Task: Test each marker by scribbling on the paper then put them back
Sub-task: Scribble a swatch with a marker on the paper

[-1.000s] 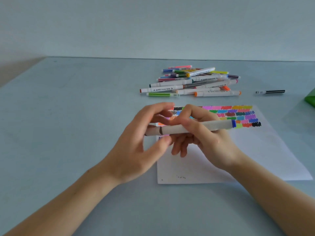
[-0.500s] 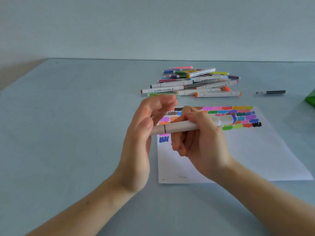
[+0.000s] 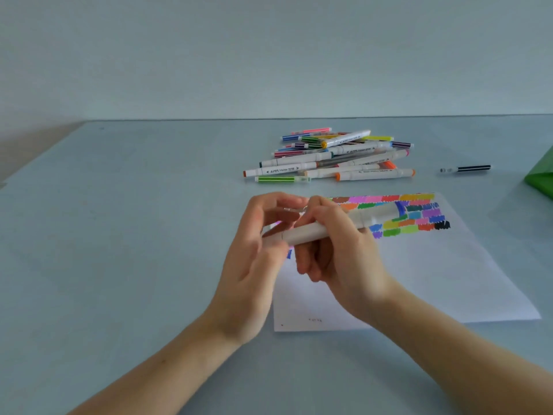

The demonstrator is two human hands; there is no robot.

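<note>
A white marker (image 3: 311, 232) with a blue right end is held level above the white paper (image 3: 434, 280). My right hand (image 3: 344, 256) grips its barrel from above. My left hand (image 3: 254, 265) curls around the marker's left end, thumb against it, fingertips meeting the right hand's fingers. The tip of that end is hidden by my fingers. Rows of coloured scribbles (image 3: 419, 214) fill the paper's far edge, and one blue scribble shows under my hands.
A pile of several markers (image 3: 332, 158) lies on the table beyond the paper. A single black striped marker (image 3: 466, 169) lies apart to the right. A green object (image 3: 541, 181) sits at the right edge. The pale blue table (image 3: 119, 235) meets a wall behind.
My left hand let go of the marker's left end, opened flat against it, and now curls around it again. The marker's blue end has tilted slightly upward in my right hand.
</note>
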